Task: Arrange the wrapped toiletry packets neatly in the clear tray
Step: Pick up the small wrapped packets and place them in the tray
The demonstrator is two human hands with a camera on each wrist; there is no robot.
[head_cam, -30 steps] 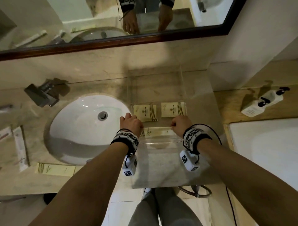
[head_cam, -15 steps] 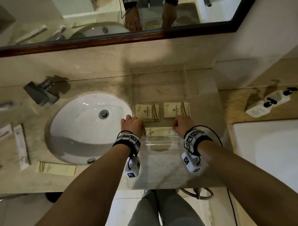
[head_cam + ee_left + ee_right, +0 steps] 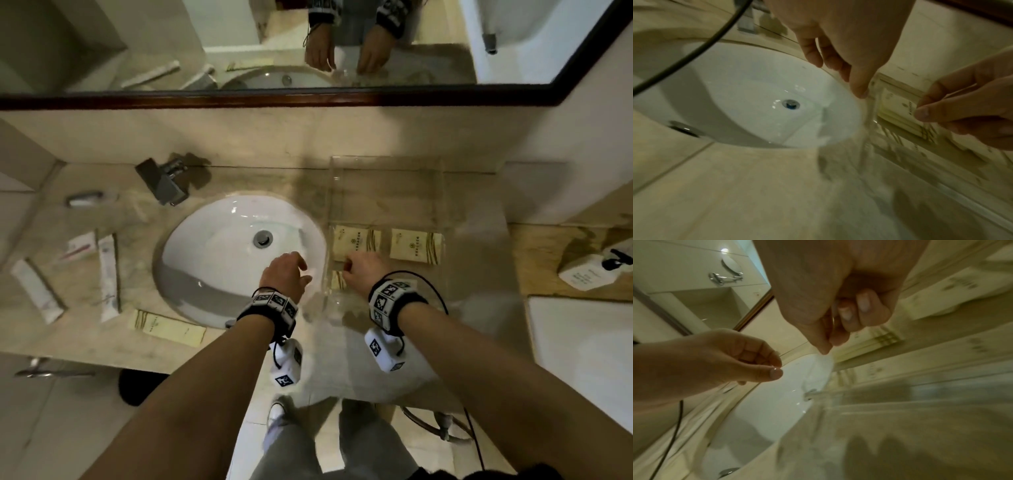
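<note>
The clear tray (image 3: 383, 198) stands on the counter right of the sink. Two square beige packets lie side by side in it, one at the left (image 3: 356, 241) and one at the right (image 3: 416, 246). A long beige packet (image 3: 339, 280) lies in front of them, mostly hidden under my right wrist. My right hand (image 3: 352, 269) is curled inside the tray, and thumb and forefinger pinch the near edge of the left packet (image 3: 898, 105). My left hand (image 3: 296, 270) hangs over the sink rim just outside the tray's left wall, fingers (image 3: 859, 87) relaxed and empty.
The white sink (image 3: 222, 257) and grey faucet (image 3: 164, 185) are left of the tray. Another long beige packet (image 3: 169, 328) and white wrapped tubes (image 3: 109, 274) lie on the left counter. A soap dispenser (image 3: 589, 270) stands at the right, and a mirror hangs above.
My left hand let go of the long packet and moved left, out over the sink rim. My right hand shifted left from the long packet's right end to the left square packet.
</note>
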